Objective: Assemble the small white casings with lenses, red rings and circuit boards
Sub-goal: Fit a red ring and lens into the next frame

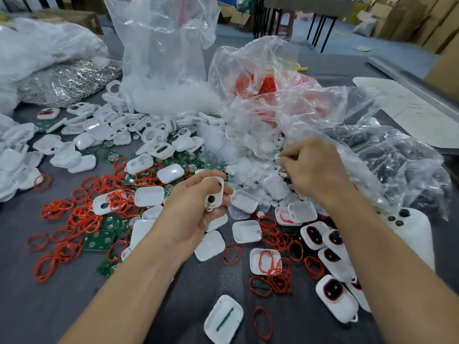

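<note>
Held: white casing (212, 191), lens hole empty, just before the parts heap.
Gripped by its rims in the left hand (193, 209); likely light, stiff, slick plastic, best taken edgewise. The right hand (313, 167) bunches its fingers in the lens pile (250, 170); whether it pinches one cannot be told.

Small assembly workshop by the looks: bulk bags (161, 58) of parts beyond the fingers (293, 152), casings (149, 196) and red rings (82, 219) heaped around them, with cardboard boxes (74, 17) further back.

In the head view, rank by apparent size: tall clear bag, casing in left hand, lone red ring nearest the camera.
Largest: tall clear bag.
Then casing and red ring: they look alike; the ring lies nearer, so unranked.
</note>
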Motion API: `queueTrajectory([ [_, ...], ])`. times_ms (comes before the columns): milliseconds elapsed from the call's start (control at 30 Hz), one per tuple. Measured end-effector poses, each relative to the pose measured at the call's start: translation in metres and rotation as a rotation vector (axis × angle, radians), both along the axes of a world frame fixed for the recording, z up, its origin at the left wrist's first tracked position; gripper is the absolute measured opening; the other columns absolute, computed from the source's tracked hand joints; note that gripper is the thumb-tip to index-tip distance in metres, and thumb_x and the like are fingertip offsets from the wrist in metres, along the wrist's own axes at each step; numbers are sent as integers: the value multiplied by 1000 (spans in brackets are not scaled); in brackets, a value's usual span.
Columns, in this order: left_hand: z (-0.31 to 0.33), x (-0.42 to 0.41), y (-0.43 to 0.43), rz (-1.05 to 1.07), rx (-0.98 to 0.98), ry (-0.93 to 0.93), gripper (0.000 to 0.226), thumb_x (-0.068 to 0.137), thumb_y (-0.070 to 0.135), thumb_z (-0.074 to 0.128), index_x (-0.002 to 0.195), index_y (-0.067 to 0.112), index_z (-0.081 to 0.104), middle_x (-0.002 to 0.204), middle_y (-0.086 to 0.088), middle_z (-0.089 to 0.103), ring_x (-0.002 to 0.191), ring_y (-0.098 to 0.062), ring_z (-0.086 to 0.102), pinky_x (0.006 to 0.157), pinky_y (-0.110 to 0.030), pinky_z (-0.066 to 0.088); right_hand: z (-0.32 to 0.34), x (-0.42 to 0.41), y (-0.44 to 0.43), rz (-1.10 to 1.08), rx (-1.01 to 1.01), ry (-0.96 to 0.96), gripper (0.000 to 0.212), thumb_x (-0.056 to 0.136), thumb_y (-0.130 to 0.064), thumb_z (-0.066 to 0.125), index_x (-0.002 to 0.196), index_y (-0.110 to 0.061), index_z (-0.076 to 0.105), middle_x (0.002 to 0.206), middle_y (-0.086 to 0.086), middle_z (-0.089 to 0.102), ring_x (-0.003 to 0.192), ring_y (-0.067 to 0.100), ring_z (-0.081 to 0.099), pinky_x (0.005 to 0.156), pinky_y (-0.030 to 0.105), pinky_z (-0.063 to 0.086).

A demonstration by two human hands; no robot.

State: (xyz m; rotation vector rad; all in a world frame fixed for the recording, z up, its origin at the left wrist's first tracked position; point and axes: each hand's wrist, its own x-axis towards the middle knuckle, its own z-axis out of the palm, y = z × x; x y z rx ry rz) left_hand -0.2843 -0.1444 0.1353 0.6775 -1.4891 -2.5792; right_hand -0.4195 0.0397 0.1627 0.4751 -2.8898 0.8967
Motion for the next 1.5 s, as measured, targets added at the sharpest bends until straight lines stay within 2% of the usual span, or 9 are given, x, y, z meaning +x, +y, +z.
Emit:
queueTrajectory([
  [100,-2,-2,3,-34,19,-1,21,97,-6,47,95,9,62,93,-15,78,62,-19,69,45,-23,48,3,23,-2,-24,-336,-25,20,92,-21,73,74,-25,79,63,-10,72,54,7,64,58,30,54],
  [233,-8,-3,6,-11,-87,31,23,89,-6,47,93,10,63,83,-13,75,60,-20,66,45,-25,47,7,64,-19,45,-877,-409,16,82,-5,80,70,-16,81,65,8,73,48,16,55,49,23,45],
  [333,-9,-3,7,12,-93,65,26,79,3,53,97,9,70,80,-12,72,64,-20,66,49,-27,50,1,80,-30,65,-1066,-677,14,78,-6,79,67,-14,79,66,8,70,51,16,54,54,25,43],
  [433,-12,-5,5,32,-18,97,29,87,4,49,87,14,76,84,-10,72,72,-21,71,57,-30,57,-4,86,-34,65,-1146,-846,33,90,-1,66,63,-16,77,69,12,71,51,15,58,53,24,47],
  [600,-16,-10,4,29,99,97,17,85,8,53,91,6,68,89,-14,69,83,-30,72,94,-52,55,-6,87,-36,76,-1147,-838,33,92,1,65,64,-14,74,78,21,74,48,14,61,44,20,44],
  [767,-14,-10,3,-49,177,104,18,91,12,50,100,3,63,95,-17,71,82,-28,70,87,-46,60,-11,86,-34,88,-1032,-667,30,85,9,70,67,-13,77,69,13,73,50,15,59,50,21,49],
  [1000,-5,-7,4,-100,272,132,19,96,10,44,109,1,55,91,-15,67,78,-27,66,67,-39,58,-8,91,-37,104,-960,-637,24,83,8,73,70,-12,78,86,25,75,51,20,57,52,27,52],
  [1267,-2,-4,6,-160,222,203,23,90,12,40,109,6,53,110,-18,59,76,-26,61,79,-46,50,-11,92,-39,100,-907,-653,14,86,5,66,79,-7,67,70,19,73,47,20,63,50,29,44],
  [1500,-4,-3,11,-105,163,232,34,80,20,51,110,7,58,110,-14,69,96,-28,66,73,-37,57,-22,97,-45,-7,-663,-265,15,81,-15,79,73,-27,76,62,-4,72,51,11,65,53,26,51],
])
